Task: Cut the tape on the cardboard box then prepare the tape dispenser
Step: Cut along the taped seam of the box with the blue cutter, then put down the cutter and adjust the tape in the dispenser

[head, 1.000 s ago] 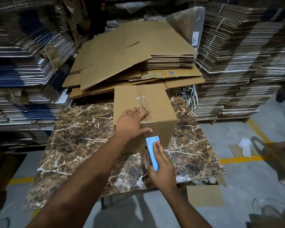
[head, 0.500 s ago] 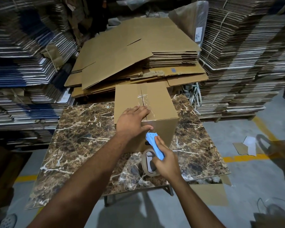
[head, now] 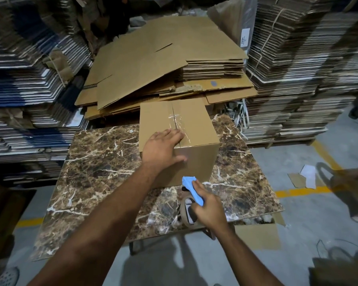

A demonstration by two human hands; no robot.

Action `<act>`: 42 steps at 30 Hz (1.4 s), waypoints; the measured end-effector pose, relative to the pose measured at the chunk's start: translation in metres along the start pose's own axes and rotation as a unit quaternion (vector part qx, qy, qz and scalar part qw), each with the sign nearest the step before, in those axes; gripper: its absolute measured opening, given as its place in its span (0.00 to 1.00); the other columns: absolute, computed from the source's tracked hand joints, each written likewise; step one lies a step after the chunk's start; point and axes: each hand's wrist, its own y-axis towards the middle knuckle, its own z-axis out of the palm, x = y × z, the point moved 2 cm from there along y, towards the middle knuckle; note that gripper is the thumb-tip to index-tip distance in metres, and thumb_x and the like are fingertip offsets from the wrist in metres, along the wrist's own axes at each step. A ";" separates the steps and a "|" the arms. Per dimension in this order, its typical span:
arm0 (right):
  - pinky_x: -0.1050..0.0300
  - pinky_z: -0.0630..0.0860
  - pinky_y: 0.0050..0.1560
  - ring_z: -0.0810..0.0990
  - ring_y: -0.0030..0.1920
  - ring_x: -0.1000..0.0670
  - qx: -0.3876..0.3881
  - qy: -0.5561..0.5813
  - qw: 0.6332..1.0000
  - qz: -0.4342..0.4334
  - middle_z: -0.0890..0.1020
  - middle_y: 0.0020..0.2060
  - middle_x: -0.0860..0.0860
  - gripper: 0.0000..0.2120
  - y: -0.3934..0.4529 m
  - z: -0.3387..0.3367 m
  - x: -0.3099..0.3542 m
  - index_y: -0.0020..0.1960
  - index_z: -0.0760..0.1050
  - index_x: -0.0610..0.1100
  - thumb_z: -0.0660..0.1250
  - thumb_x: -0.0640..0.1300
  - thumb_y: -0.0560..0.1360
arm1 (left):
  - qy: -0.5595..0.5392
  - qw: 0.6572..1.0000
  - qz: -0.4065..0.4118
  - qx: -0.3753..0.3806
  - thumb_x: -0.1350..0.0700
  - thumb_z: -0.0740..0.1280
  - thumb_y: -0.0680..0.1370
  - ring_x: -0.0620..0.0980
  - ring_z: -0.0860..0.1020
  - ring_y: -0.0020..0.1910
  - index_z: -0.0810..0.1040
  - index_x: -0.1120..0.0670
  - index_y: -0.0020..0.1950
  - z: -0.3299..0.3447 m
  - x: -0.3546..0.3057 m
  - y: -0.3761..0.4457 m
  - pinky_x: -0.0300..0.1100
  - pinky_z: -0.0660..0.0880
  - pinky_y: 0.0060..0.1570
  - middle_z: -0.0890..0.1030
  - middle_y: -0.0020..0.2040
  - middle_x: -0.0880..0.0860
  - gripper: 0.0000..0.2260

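Note:
A brown cardboard box (head: 194, 120) stands on a marble-patterned tabletop (head: 103, 162), with clear tape running along its top seam. My left hand (head: 161, 147) lies flat on the box's near top edge, fingers spread over the seam and thumb down the front face. My right hand (head: 208, 209) grips a blue tape dispenser (head: 191, 187) with its brown tape roll (head: 184, 211). The dispenser hangs just in front of the box's lower front face, apart from it.
Flattened cardboard sheets (head: 163, 58) pile up behind the table. Tall stacks of bundled cardboard (head: 298, 69) rise at left and right. Paper scraps (head: 306, 176) and a yellow line (head: 298, 191) mark the grey floor at right. A cardboard flap (head: 256, 236) pokes out under the table.
My right hand has drawn the dispenser down and away from the box's front face, and the tape roll has come into view. My left hand stays on the box.

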 end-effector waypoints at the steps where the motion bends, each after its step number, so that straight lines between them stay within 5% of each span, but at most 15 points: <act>1: 0.60 0.77 0.54 0.81 0.59 0.52 -0.005 -0.004 1.000 -0.003 0.69 0.74 0.60 0.33 0.001 -0.002 0.001 0.74 0.70 0.56 0.66 0.40 0.70 | 0.010 1.000 0.003 0.002 0.31 0.72 0.66 0.51 0.67 0.77 0.64 0.42 0.75 0.000 -0.002 -0.002 0.52 0.63 0.76 0.67 0.78 0.44 0.41; 5: 0.58 0.76 0.63 0.76 0.67 0.53 -0.019 -0.006 1.000 -0.012 0.69 0.75 0.58 0.33 -0.004 -0.006 -0.003 0.74 0.70 0.54 0.67 0.39 0.70 | 0.019 1.000 0.010 0.001 0.32 0.75 0.63 0.52 0.65 0.78 0.62 0.43 0.76 0.000 0.001 -0.003 0.52 0.62 0.76 0.67 0.79 0.45 0.45; 8: 0.54 0.74 0.68 0.73 0.71 0.53 -0.030 -0.002 1.000 -0.008 0.70 0.74 0.56 0.33 -0.009 -0.007 -0.007 0.73 0.71 0.53 0.67 0.38 0.69 | 0.014 1.000 -0.006 -0.019 0.22 0.60 0.69 0.52 0.67 0.77 0.65 0.45 0.76 0.002 -0.001 -0.002 0.54 0.63 0.75 0.69 0.78 0.47 0.42; 11: 0.50 0.75 0.68 0.72 0.72 0.52 -0.041 0.006 0.999 -0.012 0.71 0.74 0.55 0.33 -0.014 -0.009 -0.005 0.73 0.72 0.52 0.66 0.40 0.67 | 0.057 0.997 -0.056 -0.019 0.23 0.50 0.73 0.56 0.65 0.77 0.63 0.47 0.76 0.011 -0.015 -0.002 0.59 0.62 0.75 0.68 0.78 0.50 0.40; 14: 0.53 0.75 0.67 0.71 0.72 0.55 -0.048 0.009 0.999 -0.018 0.70 0.74 0.57 0.33 -0.018 -0.011 -0.006 0.73 0.72 0.53 0.67 0.39 0.68 | 0.077 0.994 -0.064 -0.036 0.24 0.53 0.73 0.58 0.67 0.75 0.62 0.50 0.76 0.019 -0.019 -0.004 0.61 0.64 0.73 0.69 0.77 0.53 0.41; 19: 0.79 0.66 0.61 0.68 0.70 0.63 -0.043 0.001 0.999 -0.026 0.67 0.71 0.63 0.33 -0.027 -0.010 -0.010 0.72 0.72 0.54 0.69 0.38 0.68 | 0.104 0.994 -0.033 -0.030 0.24 0.63 0.67 0.59 0.67 0.75 0.59 0.52 0.77 0.021 -0.015 -0.002 0.60 0.66 0.71 0.67 0.77 0.55 0.48; 24: 0.65 0.75 0.63 0.71 0.71 0.60 -0.070 0.006 0.995 -0.066 0.67 0.71 0.64 0.33 -0.031 -0.015 -0.003 0.73 0.72 0.54 0.70 0.38 0.69 | 0.099 0.995 -0.016 0.005 0.31 0.76 0.62 0.59 0.62 0.77 0.54 0.52 0.79 0.020 -0.013 -0.003 0.59 0.62 0.74 0.63 0.79 0.55 0.55; 27: 0.75 0.70 0.61 0.72 0.68 0.65 -0.107 0.002 0.989 -0.105 0.68 0.73 0.63 0.34 -0.032 -0.023 0.005 0.73 0.72 0.52 0.68 0.39 0.67 | 0.066 0.998 -0.003 0.023 0.27 0.71 0.62 0.58 0.59 0.79 0.53 0.51 0.80 0.012 -0.010 -0.007 0.58 0.58 0.76 0.61 0.81 0.54 0.55; 30: 0.78 0.66 0.61 0.66 0.67 0.74 -0.152 -0.017 0.975 -0.163 0.69 0.75 0.57 0.35 -0.038 -0.031 0.019 0.74 0.71 0.49 0.69 0.37 0.67 | -0.078 0.996 -0.037 -0.012 0.30 0.63 0.73 0.53 0.58 0.79 0.55 0.48 0.81 -0.009 -0.015 -0.022 0.56 0.53 0.78 0.62 0.80 0.52 0.42; 34: 0.75 0.57 0.71 0.57 0.78 0.62 -0.194 -0.043 0.955 -0.220 0.58 0.80 0.52 0.45 -0.041 -0.038 0.041 0.80 0.57 0.48 0.75 0.41 0.69 | -0.319 0.908 -0.223 -0.154 0.38 0.65 0.78 0.48 0.76 0.58 0.73 0.48 0.68 -0.034 -0.041 -0.076 0.46 0.76 0.56 0.79 0.57 0.48 0.22; 37: 0.73 0.49 0.74 0.46 0.80 0.58 -0.181 -0.001 0.961 -0.210 0.47 0.82 0.51 0.57 -0.033 -0.040 0.053 0.81 0.42 0.54 0.79 0.49 0.67 | -0.534 0.804 -0.252 -0.069 0.41 0.66 0.78 0.42 0.82 0.40 0.74 0.52 0.64 -0.031 -0.074 -0.109 0.38 0.78 0.37 0.83 0.43 0.52 0.20; 40: 0.62 0.63 0.72 0.52 0.80 0.55 -0.150 0.020 0.967 -0.206 0.49 0.82 0.54 0.59 -0.028 -0.038 0.057 0.77 0.37 0.66 0.78 0.46 0.67 | -0.648 0.726 -0.229 0.012 0.50 0.75 0.74 0.48 0.85 0.42 0.68 0.49 0.70 -0.018 -0.090 -0.120 0.45 0.81 0.43 0.85 0.45 0.60 0.28; 42: 0.70 0.65 0.66 0.60 0.78 0.53 -0.132 0.024 0.969 -0.208 0.55 0.81 0.53 0.57 -0.027 -0.039 0.057 0.76 0.38 0.69 0.77 0.44 0.68 | -0.662 0.710 -0.239 -0.003 0.55 0.78 0.71 0.52 0.86 0.47 0.67 0.48 0.72 -0.015 -0.093 -0.121 0.49 0.82 0.49 0.86 0.47 0.57 0.33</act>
